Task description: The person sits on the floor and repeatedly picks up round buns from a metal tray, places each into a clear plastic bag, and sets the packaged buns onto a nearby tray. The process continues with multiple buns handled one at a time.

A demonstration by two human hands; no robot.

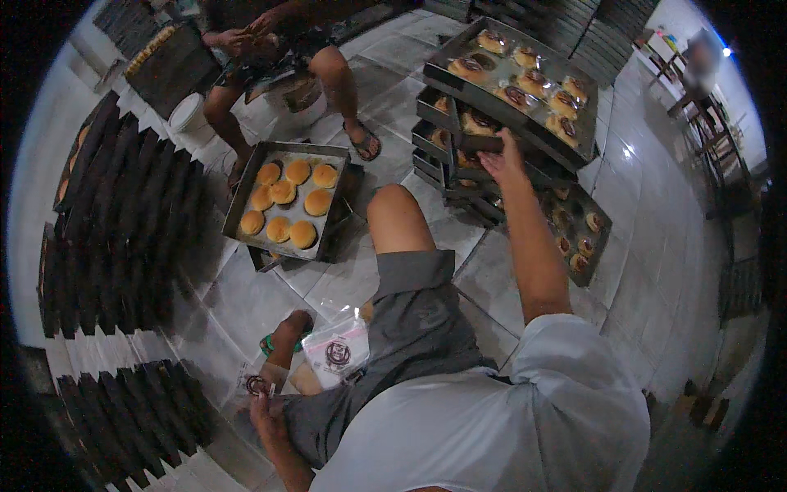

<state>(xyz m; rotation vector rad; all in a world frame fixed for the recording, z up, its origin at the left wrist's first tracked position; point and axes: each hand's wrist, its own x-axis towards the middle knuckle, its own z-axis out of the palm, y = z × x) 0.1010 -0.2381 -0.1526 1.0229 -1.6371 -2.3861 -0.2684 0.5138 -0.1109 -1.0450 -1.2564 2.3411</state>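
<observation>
In my left hand (266,418), at the lower left, is a small clear plastic bag (252,380) with a dark printed mark, pinched between the fingers. My right hand (503,161) reaches out to a stack of dark metal trays and grips the wall of a tray (479,143) below the top one. Wrapped buns with dark tops lie in the top tray (443,75). A pile of printed plastic bags (338,348) rests beside my thigh. In front of me, a metal tray (332,156) carries several plain golden buns (283,192).
Another person (270,41) sits across from me, hands together, near a white bucket (187,112). Many dark trays (123,221) stand stacked along the left. A lower tray (602,238) of wrapped buns juts out at the stack's right. A blurred person (701,66) is far right.
</observation>
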